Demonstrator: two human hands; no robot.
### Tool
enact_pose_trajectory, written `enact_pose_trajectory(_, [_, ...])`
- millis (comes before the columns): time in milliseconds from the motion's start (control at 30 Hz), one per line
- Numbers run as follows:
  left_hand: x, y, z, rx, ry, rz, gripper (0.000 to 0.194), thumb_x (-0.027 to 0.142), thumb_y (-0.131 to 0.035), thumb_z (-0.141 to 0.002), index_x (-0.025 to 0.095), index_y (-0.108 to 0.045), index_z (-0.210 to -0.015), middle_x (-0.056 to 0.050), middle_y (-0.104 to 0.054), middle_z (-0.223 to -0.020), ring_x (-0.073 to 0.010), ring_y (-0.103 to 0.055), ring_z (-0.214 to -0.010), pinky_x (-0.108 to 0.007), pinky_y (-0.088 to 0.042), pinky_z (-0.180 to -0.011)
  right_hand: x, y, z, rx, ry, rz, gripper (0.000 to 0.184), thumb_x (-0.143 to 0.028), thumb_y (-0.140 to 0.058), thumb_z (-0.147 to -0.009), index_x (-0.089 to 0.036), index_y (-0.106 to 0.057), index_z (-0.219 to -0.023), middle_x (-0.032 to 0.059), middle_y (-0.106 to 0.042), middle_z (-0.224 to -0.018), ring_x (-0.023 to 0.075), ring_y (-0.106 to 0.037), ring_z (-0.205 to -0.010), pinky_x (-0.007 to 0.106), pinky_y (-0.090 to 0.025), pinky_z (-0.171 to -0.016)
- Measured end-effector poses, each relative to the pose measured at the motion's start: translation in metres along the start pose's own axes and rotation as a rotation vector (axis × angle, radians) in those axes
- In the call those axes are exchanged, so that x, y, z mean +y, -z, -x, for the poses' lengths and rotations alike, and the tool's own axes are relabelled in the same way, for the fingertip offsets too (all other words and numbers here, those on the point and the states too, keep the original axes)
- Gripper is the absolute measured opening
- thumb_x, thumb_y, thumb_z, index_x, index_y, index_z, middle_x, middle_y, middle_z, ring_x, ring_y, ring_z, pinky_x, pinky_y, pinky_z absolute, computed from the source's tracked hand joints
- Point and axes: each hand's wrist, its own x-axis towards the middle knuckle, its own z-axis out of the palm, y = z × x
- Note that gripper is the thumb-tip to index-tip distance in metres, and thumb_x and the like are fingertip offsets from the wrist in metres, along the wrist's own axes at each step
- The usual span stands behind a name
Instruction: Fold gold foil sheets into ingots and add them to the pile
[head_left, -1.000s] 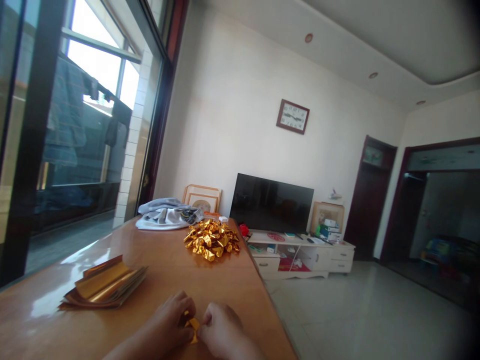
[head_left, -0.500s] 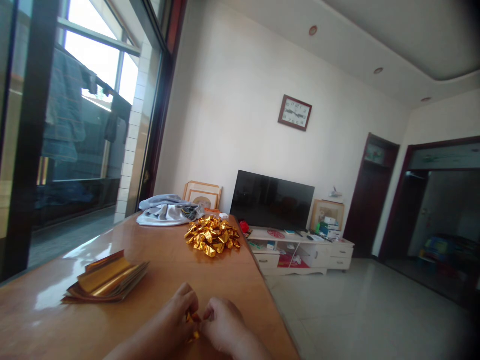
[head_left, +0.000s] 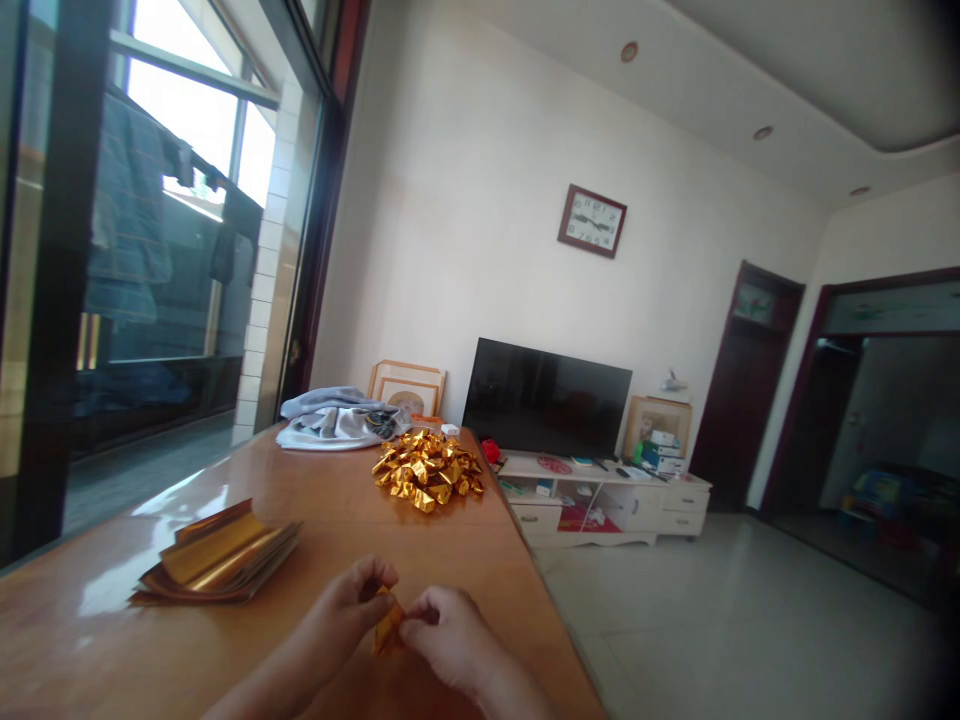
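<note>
Item: folded gold foil piece [head_left: 388, 622], held tilted over the near end of the desk [head_left: 330, 510]. Left hand [head_left: 341, 610] and right hand [head_left: 450, 640] together, both pinching it. Handling: a firm, even pinch at the crease suits thin foil. Farther along the desk: heap of folded gold foil pieces [head_left: 426, 471]; nearer, left: stack of gold foil sheets [head_left: 217, 560]. No brand or label legible.

Left hand [head_left: 343, 612], right hand [head_left: 448, 640] — pinched, close
</note>
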Motion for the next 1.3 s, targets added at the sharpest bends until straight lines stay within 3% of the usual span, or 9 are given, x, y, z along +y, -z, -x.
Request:
enact_pose_trajectory(233, [0.023, 0.008, 0.008, 0.015, 0.047, 0.108, 0.031, 0.038, -0.073, -0.076, 0.018, -0.058, -0.095, 0.001, -0.058, -0.083, -0.0168, -0.053, -0.079, -0.029, -0.042, -0.075, -0.025, 0.013, 0.009, -0.097, -0.034, -0.336, 0.021, -0.035, -0.069, -0.073, -0.016, -0.060, -0.074, -0.0029, -0.055, -0.064, 0.0101, -0.044, -0.061, 0.023, -0.033, -0.061])
enact_pose_trajectory(467, [0.021, 0.005, 0.009, -0.026, 0.145, 0.238, 0.044, 0.045, -0.076, -0.075, 0.019, -0.058, -0.107, -0.001, -0.063, -0.089, -0.0171, -0.059, -0.080, -0.028, -0.044, -0.074, -0.030, 0.016, 0.011, -0.079, 0.035, -0.350, 0.022, -0.034, -0.069, -0.072, -0.016, -0.056, -0.071, -0.0038, -0.052, -0.064, 0.0096, -0.041, -0.061, 0.023, -0.031, -0.060])
enact_pose_trajectory(600, [0.017, 0.002, 0.011, -0.115, 0.230, 0.266, 0.042, 0.055, -0.071, -0.079, 0.016, -0.061, -0.090, 0.001, -0.059, -0.072, -0.0114, -0.049, -0.062, -0.024, -0.035, -0.059, -0.030, 0.018, 0.011, -0.077, 0.076, -0.336, 0.021, -0.033, -0.068, -0.074, -0.016, -0.055, -0.070, -0.0042, -0.051, -0.063, 0.0094, -0.039, -0.060, 0.023, -0.030, -0.059])
enact_pose_trajectory(700, [0.021, 0.001, 0.015, -0.173, 0.199, 0.248, 0.040, 0.054, -0.067, -0.083, 0.014, -0.062, -0.081, 0.000, -0.057, -0.068, -0.0108, -0.045, -0.061, -0.024, -0.033, -0.059, -0.031, 0.020, 0.011, -0.079, 0.088, -0.329, 0.022, -0.034, -0.068, -0.074, -0.016, -0.055, -0.070, -0.0043, -0.050, -0.063, 0.0096, -0.039, -0.061, 0.023, -0.030, -0.059])
enact_pose_trajectory(800, [0.027, 0.001, 0.019, -0.147, 0.146, 0.211, 0.036, 0.049, -0.068, -0.084, 0.014, -0.063, -0.078, 0.001, -0.057, -0.069, -0.0108, -0.045, -0.063, -0.024, -0.034, -0.062, -0.033, 0.024, 0.014, -0.089, 0.091, -0.337, 0.022, -0.036, -0.068, -0.075, -0.017, -0.057, -0.072, -0.0039, -0.051, -0.064, 0.0102, -0.040, -0.062, 0.024, -0.031, -0.060])
enact_pose_trajectory(1300, [0.038, 0.004, 0.023, -0.182, 0.103, 0.163, 0.029, 0.041, -0.067, -0.086, 0.013, -0.070, -0.092, -0.007, -0.069, -0.086, -0.0159, -0.057, -0.077, -0.028, -0.042, -0.073, -0.031, 0.036, 0.015, -0.094, 0.119, -0.319, 0.022, -0.037, -0.066, -0.079, -0.016, -0.062, -0.077, -0.0034, -0.053, -0.067, 0.0106, -0.041, -0.063, 0.024, -0.033, -0.061])
